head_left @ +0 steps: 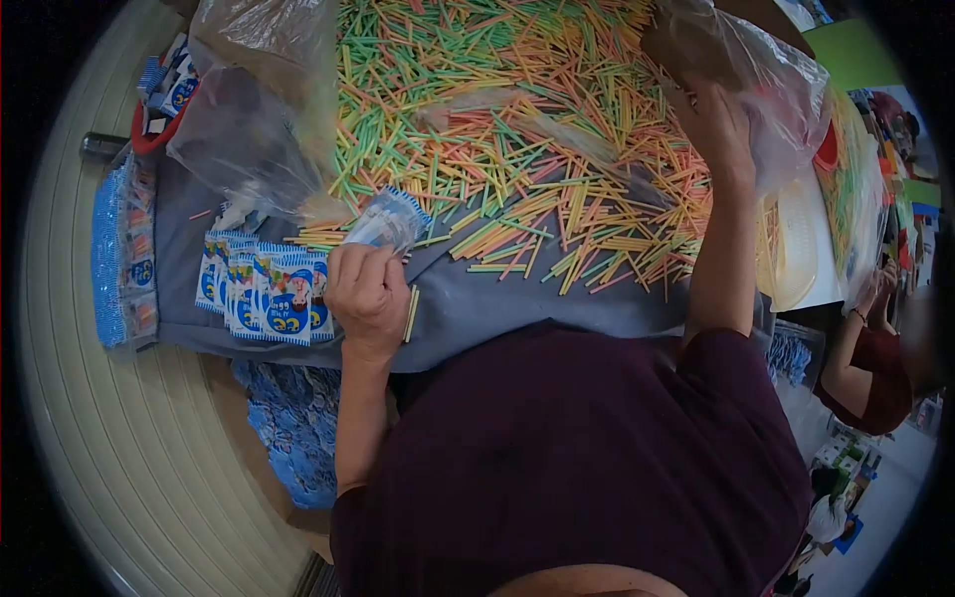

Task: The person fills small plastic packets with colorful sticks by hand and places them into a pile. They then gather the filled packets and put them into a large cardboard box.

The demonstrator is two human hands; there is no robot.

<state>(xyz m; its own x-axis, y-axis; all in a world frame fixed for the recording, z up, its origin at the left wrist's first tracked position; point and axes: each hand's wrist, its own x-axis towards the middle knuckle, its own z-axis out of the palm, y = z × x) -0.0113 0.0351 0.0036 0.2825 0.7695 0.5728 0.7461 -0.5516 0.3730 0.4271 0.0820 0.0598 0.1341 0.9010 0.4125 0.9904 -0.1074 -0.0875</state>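
My left hand (368, 298) is closed around the lower end of a small clear plastic packet (390, 221) with blue printed edges. The packet is raised just above the cloth, in front of the stick pile. At the right side of the pile, my right hand (718, 129) reaches down among thin coloured sticks (597, 149), its fingers partly spread. Its fingertips are partly hidden, and I see nothing held in them. The sticks are green, yellow, orange and pink. Close to my left hand lie several flat printed blue-and-white packets (284, 294), overlapping in a row.
Clear plastic sheeting (254, 129) drapes over the pile's left side, and more plastic (771, 90) covers the right. A red basket (159, 134) with packets stands far left, above a blue-edged bag (124, 259) of packets. Another person's arm (856, 338) shows at right.
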